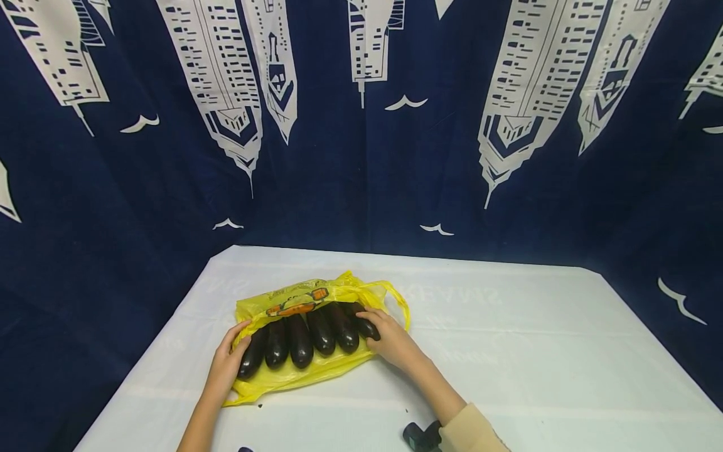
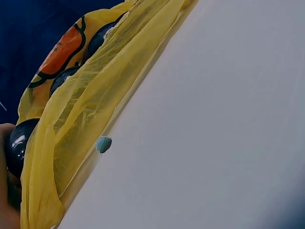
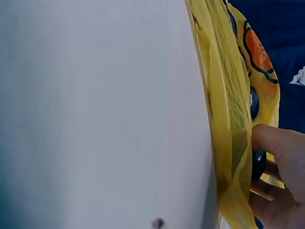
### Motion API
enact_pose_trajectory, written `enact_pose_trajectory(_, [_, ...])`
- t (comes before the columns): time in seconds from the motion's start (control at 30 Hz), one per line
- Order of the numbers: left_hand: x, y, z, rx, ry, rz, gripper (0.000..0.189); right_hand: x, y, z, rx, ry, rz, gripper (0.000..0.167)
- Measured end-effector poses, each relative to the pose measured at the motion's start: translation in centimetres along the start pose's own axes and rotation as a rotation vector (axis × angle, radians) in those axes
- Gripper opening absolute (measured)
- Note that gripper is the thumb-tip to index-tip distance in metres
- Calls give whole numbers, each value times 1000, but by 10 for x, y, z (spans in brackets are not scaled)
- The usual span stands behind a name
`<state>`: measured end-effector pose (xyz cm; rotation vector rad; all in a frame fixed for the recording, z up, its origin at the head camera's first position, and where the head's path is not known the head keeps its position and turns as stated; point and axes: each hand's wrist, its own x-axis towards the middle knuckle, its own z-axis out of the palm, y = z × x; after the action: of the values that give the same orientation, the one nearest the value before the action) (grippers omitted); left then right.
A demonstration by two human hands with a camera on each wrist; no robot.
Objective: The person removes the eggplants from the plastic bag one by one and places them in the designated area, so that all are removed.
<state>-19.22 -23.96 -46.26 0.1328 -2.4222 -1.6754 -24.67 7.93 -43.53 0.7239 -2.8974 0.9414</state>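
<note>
Several dark, glossy eggplants (image 1: 300, 342) lie side by side in the mouth of a yellow plastic bag (image 1: 305, 376). At the row's left end, my left hand (image 1: 224, 361) rests against the outermost eggplant (image 1: 252, 356), its fingers extended along the bag's edge. My right hand (image 1: 390, 336) grips the rightmost eggplant (image 1: 367, 328), fingers over its top and thumb at its near end. The right wrist view shows the thumb and fingers (image 3: 269, 138) around that eggplant (image 3: 258, 167). In the left wrist view, the bag's film (image 2: 90, 119) hides most of the row.
The bag lies on a white-covered table (image 1: 536, 351). A yellow handle loop (image 1: 402, 304) sticks out at its right. Behind hangs a dark blue curtain (image 1: 361, 169) with white building prints. A black object (image 1: 418, 436) is by the right sleeve at the near edge.
</note>
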Motion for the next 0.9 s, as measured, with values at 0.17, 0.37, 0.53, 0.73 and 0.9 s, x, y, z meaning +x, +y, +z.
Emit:
enact_pose_trajectory(0.17, [0,0,0,4,-4,-2,44,-3,-4,-2,-2,-9,16,55])
enact_pose_trajectory(0.37, [0,0,0,10,-12,-15,46,-7,-11,-8,-16,-20,39,55])
enact_pose_trajectory(0.53, [3,1,0,10,-12,-11,47,-10,-18,-16,-13,-11,55,54])
enact_pose_trajectory(0.73, [4,2,0,10,-14,-13,46,-14,-19,-17,-2,5,54,52])
enact_pose_trajectory(0.9, [2,1,0,15,-10,-24,45,-18,-22,-21,-4,-19,70,51])
